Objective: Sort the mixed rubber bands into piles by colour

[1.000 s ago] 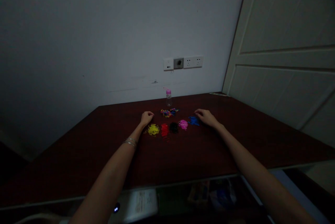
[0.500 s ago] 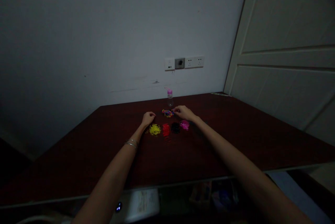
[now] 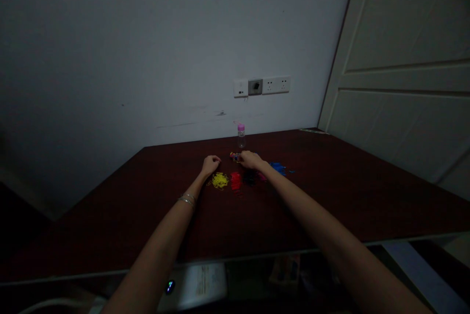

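My left hand [image 3: 211, 164] rests on the table just behind a pile of yellow rubber bands [image 3: 220, 180]. Its fingers are curled together, and whatever may be in them is too small to make out. Over the right part of a mixed, many-coloured pile of bands [image 3: 234, 156] is my right hand [image 3: 250, 160], fingers drawn together and their tips partly hidden. In front lie a red pile [image 3: 235, 181] and a black pile [image 3: 249, 177]. A pink pile [image 3: 261, 176] is mostly covered by my right forearm; beyond that arm lies a blue pile [image 3: 278, 168].
A small clear bottle with a pink cap [image 3: 241, 136] stands behind the mixed pile. The dark red table [image 3: 235, 231] meets a wall with sockets [image 3: 276, 85]. A panelled door [image 3: 404, 108] is at the right. Below the table edge sits a white device [image 3: 198, 284].
My right hand has moved left and now covers more of the mixed pile. The blue pile has come into sight while the pink one is more hidden. My left hand stays nearly still.
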Tool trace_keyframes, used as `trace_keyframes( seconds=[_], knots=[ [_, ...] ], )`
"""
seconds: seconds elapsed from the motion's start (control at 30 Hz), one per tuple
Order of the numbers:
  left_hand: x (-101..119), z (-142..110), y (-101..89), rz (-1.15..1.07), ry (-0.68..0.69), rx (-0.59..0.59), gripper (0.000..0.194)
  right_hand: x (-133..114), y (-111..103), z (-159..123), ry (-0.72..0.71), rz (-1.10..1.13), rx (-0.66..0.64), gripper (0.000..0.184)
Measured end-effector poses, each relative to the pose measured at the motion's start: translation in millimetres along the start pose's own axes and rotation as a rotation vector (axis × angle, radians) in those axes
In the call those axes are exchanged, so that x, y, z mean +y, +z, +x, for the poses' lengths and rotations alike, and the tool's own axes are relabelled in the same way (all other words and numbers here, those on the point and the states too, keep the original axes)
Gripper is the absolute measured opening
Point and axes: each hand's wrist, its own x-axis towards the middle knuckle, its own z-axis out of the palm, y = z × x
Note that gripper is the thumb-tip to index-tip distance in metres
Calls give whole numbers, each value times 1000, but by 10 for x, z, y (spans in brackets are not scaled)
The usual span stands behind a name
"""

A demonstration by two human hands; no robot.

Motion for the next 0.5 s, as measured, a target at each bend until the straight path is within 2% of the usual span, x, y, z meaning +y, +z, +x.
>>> trace_keyframes(
  seconds=[0.5],
  knots=[
    [-10, 13, 2, 102, 10, -31, 23, 15, 18, 11, 35, -6, -7, 26]
  ],
)
